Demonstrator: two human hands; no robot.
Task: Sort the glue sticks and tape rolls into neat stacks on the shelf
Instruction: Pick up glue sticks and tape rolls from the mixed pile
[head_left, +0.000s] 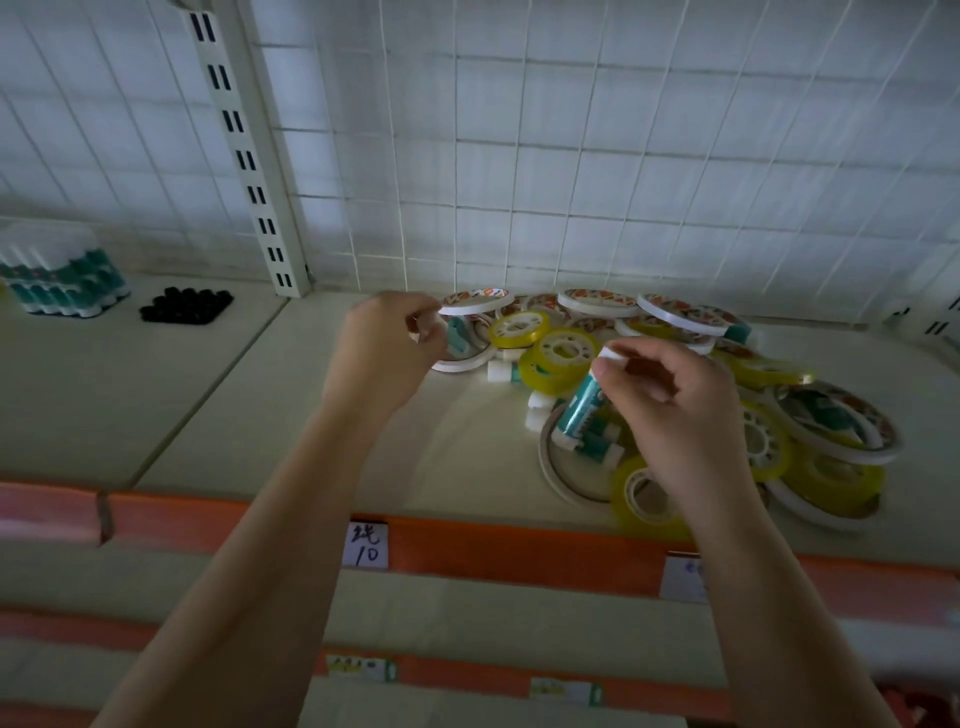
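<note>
My right hand (675, 410) pinches a teal glue stick (582, 402) by its white cap, fingers curled around the top, the stick hanging tilted above the jumble on the shelf (260, 415). My left hand (382, 353) is curled at the left edge of the pile, its fingertips at the rim of a flat white tape roll (475, 303); a second teal glue stick (457, 332) shows just beside the fingers, though I cannot tell whether I grip it or the roll.

The pile (675, 374) lies against the wire grid back (571, 156): wide white tape rolls with orange-patterned cores, yellow tape rolls (558, 358), and more glue sticks mixed among them, overlapping and tilted every way.

Far left on the neighbouring shelf section stands a tidy bundle of teal glue sticks (60, 280), and near it a cluster of small black items (186, 306). An orange price strip (493, 551) runs along the shelf's front edge with a handwritten label (368, 545).
</note>
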